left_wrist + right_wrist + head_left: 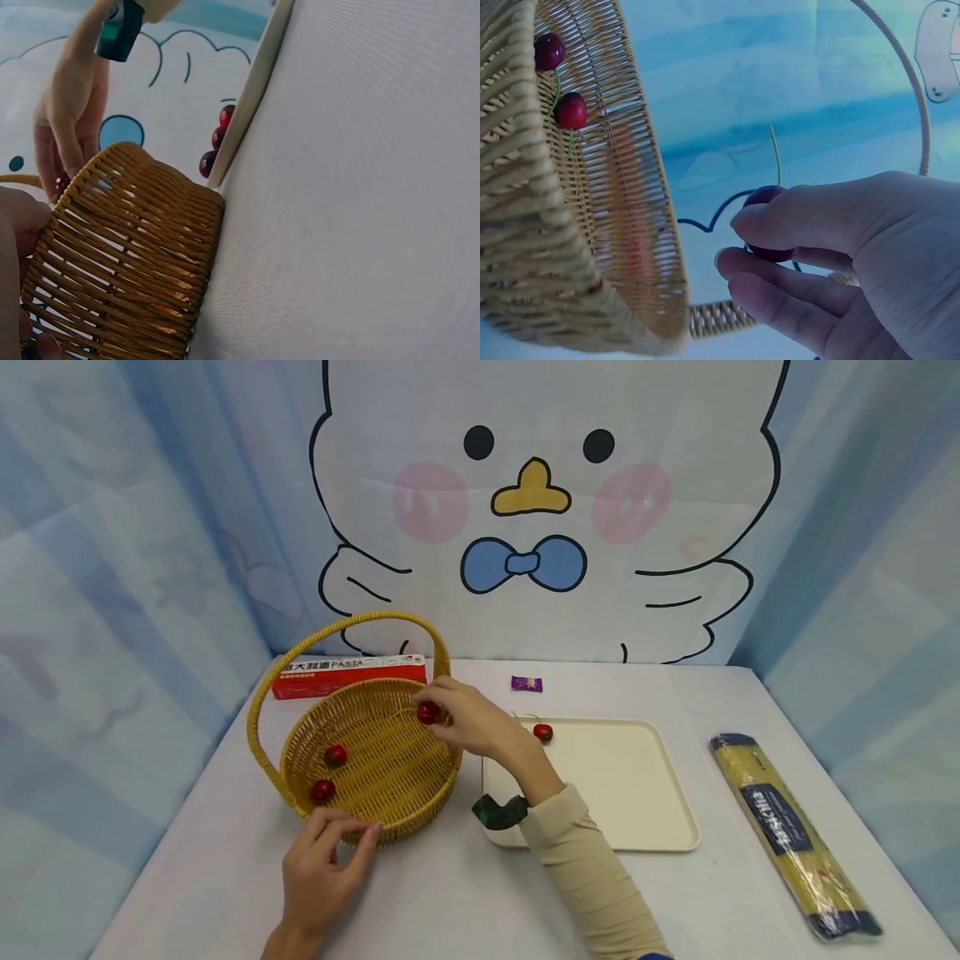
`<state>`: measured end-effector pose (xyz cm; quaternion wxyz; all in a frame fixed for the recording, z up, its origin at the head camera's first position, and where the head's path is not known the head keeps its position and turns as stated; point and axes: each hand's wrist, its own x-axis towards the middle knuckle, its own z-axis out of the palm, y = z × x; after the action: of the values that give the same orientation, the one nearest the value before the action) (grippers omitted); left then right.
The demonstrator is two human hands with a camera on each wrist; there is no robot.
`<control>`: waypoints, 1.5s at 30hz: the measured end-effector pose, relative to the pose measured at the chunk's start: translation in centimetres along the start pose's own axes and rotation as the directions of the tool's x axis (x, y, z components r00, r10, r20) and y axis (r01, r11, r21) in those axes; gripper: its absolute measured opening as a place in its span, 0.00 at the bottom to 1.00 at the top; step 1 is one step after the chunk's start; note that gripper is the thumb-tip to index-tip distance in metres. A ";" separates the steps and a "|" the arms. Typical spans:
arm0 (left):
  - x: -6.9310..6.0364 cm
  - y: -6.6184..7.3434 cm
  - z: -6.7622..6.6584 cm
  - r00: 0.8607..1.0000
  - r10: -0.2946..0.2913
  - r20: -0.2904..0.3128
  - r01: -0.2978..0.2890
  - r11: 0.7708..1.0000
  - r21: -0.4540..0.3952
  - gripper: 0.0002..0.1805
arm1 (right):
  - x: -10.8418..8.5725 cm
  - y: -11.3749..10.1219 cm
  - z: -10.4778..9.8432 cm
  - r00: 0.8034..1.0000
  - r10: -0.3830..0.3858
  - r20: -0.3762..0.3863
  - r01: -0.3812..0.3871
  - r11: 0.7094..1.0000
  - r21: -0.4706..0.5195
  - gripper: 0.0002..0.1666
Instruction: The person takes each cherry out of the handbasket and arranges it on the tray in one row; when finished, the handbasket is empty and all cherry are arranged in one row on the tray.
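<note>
My right hand (472, 718) pinches a dark red cherry (769, 217) with a green stem between thumb and fingers. It holds the cherry over the right side of a yellow wicker basket (420, 814) with a tall handle. Two more cherries lie inside the basket, one (335, 755) behind the other (322, 791). At the basket's near rim, my left hand (322, 868) grips the edge, its thumb showing against the wicker in the left wrist view. Cherries (218, 138) also sit on the cream tray (615, 793), partly hidden by the right arm in the head view.
A red pasta box (348, 675) lies behind the basket. A small purple wrapped packet (527, 683) is behind the tray. On the right lies a long bag of pasta (791, 835). Cloth curtains enclose the table's back and sides.
</note>
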<state>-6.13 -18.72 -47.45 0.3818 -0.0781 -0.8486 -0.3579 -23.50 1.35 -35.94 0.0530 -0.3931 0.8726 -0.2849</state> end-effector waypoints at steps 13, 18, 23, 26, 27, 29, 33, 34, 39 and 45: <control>0.1 -0.1 0.0 1.000 0.013 -0.005 -0.013 1.000 0.007 0.07 | -4.1 2.7 -1.0 0.993 0.087 -0.079 -0.083 0.995 0.052 0.24; 0.0 -0.1 0.0 1.000 0.008 -0.004 -0.008 1.000 0.008 0.07 | -5.4 4.0 -1.2 0.986 0.138 -0.098 -0.129 0.987 0.096 0.22; 0.0 -0.1 0.0 1.000 0.014 -0.009 -0.014 1.000 0.010 0.07 | -6.4 5.4 -1.2 0.976 0.159 -0.148 -0.146 0.985 0.091 0.22; 0.0 -0.1 -0.1 1.000 0.017 -0.012 -0.017 1.000 0.007 0.08 | -7.0 6.2 -1.2 0.971 0.162 -0.178 -0.146 0.984 0.102 0.23; 0.0 -0.1 -0.1 1.000 0.017 -0.012 -0.017 1.000 0.005 0.08 | -7.1 6.4 -1.2 0.968 0.169 -0.185 -0.150 0.982 0.110 0.23; 0.0 -0.1 0.0 1.000 0.015 -0.009 -0.015 1.000 0.003 0.08 | -7.5 6.9 -1.2 0.964 0.174 -0.200 -0.151 0.981 0.124 0.23; -0.1 0.0 0.1 1.000 0.008 -0.001 -0.008 1.000 0.005 0.08 | -8.0 7.9 -1.2 0.957 0.187 -0.222 -0.158 0.977 0.140 0.24; -0.1 0.0 0.1 1.000 0.007 -0.002 -0.007 1.000 0.006 0.08 | -8.1 8.2 -1.2 0.956 0.187 -0.228 -0.158 0.978 0.137 0.23; -0.1 0.1 0.1 1.000 0.005 -0.005 -0.005 1.000 0.010 0.08 | -8.5 9.7 -1.3 0.940 0.227 -0.253 -0.199 0.971 0.130 0.23; 0.0 0.0 0.1 1.000 0.021 -0.016 -0.021 1.000 -0.005 0.08 | -9.1 11.0 -1.7 0.909 0.328 -0.258 -0.295 0.942 0.159 0.25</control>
<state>-6.16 -18.64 -47.53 0.3923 -0.0851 -0.8436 -0.3566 -25.07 14.45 -41.68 -0.0038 -0.2006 0.9047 -0.3759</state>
